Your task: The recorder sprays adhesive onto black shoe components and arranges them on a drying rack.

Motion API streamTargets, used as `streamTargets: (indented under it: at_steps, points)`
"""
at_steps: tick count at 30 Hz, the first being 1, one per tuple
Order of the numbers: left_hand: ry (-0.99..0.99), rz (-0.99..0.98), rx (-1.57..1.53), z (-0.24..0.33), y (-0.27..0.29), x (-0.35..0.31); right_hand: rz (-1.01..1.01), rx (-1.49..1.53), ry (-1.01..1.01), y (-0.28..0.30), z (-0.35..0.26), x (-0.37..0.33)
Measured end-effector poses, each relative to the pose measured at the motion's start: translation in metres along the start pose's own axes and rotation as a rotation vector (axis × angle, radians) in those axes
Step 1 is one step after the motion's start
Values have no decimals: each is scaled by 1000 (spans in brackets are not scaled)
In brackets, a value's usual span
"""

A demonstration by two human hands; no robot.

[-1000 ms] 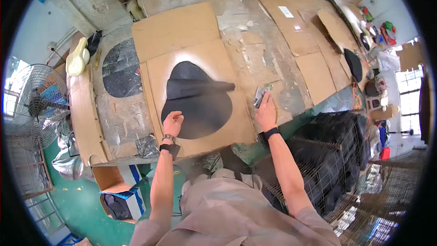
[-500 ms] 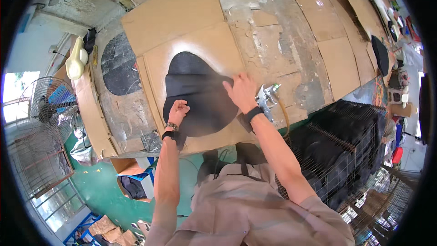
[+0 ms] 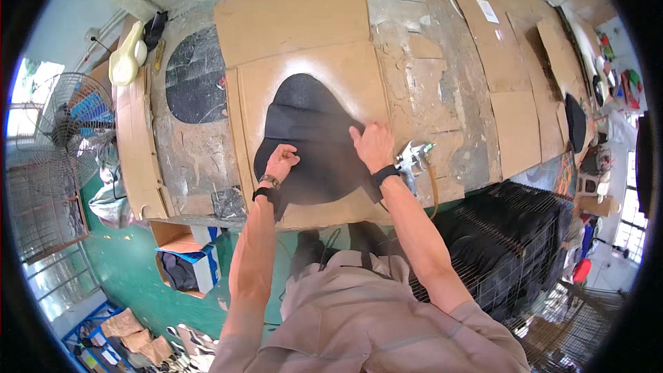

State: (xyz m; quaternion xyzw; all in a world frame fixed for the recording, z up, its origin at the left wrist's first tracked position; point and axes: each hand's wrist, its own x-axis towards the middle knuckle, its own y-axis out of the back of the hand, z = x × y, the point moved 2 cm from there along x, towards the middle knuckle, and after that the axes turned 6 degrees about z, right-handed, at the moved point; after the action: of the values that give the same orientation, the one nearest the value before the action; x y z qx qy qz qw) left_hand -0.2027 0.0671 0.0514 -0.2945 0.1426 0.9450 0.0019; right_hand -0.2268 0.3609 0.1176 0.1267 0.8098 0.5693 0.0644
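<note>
A black rounded sheet (image 3: 314, 173), narrower at its far end, lies on a cardboard panel (image 3: 297, 10), with a crease or layer edge running across its upper part. My left hand (image 3: 282, 164) is over the sheet's left side, fingers curled in; what they pinch, if anything, is hidden. At the right edge, my right hand (image 3: 375, 146) has the sheet between its thumb and bent fingers. Just right of that wrist rests a metal spray gun (image 3: 413, 157) with an amber hose. Pale overspray rings the sheet's far end on the cardboard.
Another dark rounded patch (image 3: 197, 76) lies on the worn bench at left, near a cream-coloured device (image 3: 126, 59). A fan (image 3: 65, 128) stands far left. Below right, a wire cage (image 3: 497, 242) holds black pieces. An open carton (image 3: 186, 262) sits on the green floor.
My view has shifted, so the bench appears moved slightly right. My hands keep nearly the same places on the sheet, the left slightly higher on it.
</note>
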Motion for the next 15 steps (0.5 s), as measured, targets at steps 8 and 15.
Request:
streamTargets:
  at_steps: [8,15]
  points:
    - [-68,-25,-88,-8,-4,5,40,158,104,-8,-14,-17]
    - [-93,4,1,-14,-4,8,-1,552,55,13,-34,-12]
